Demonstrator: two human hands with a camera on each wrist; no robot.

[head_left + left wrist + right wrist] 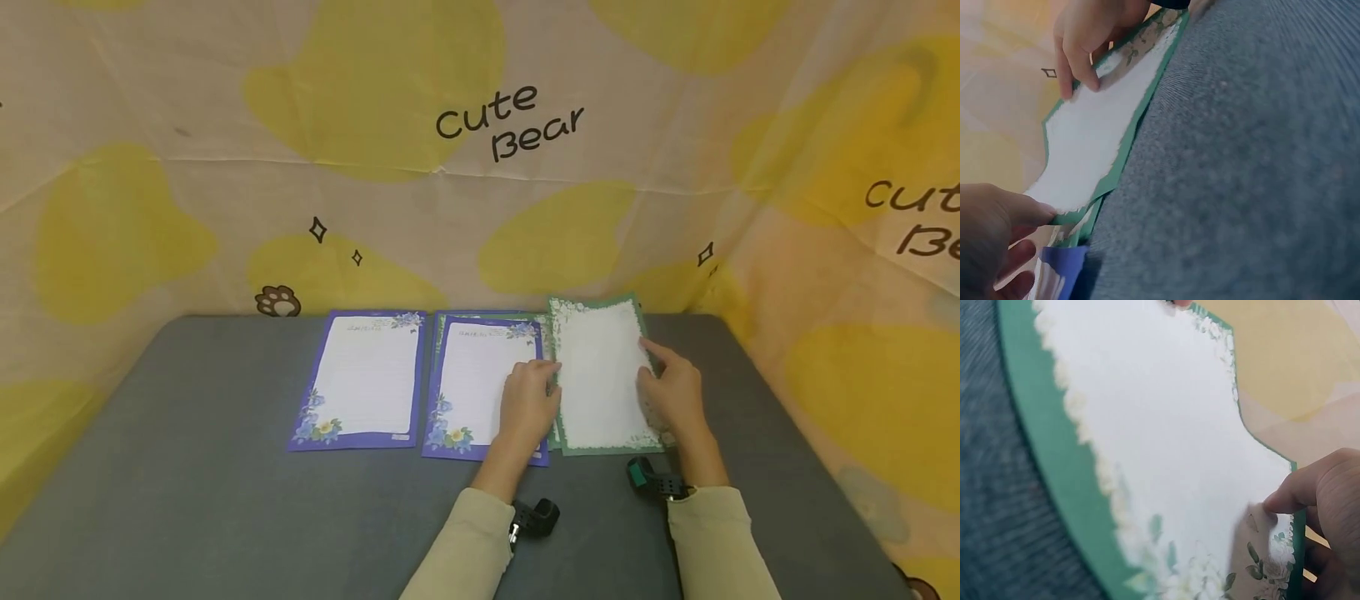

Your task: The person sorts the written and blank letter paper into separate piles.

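Head view shows us the left hand (529, 402) and right hand (675, 393) pinching opposite edges of a green-bordered sheet (600, 375), just right of the middle purple-bordered sheet (476, 379). Work seems unfinished to us: the left purple-bordered sheet (367, 379) lies apart, others overlap. We read "cute Bear" on the cloth (525, 187); sheet headings are illegible.

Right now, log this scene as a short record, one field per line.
Left hand: pinches the held sheet's left edge
Right hand: pinches its right edge
Held sheet: green border, pale flowers, white centre
Middle sheet: blue-bordered, lying over green-bordered paper
Leftmost sheet: blue-bordered, apart from the middle one
Table: gray
Backdrop: cloth with yellow patches, printed "cute Bear"
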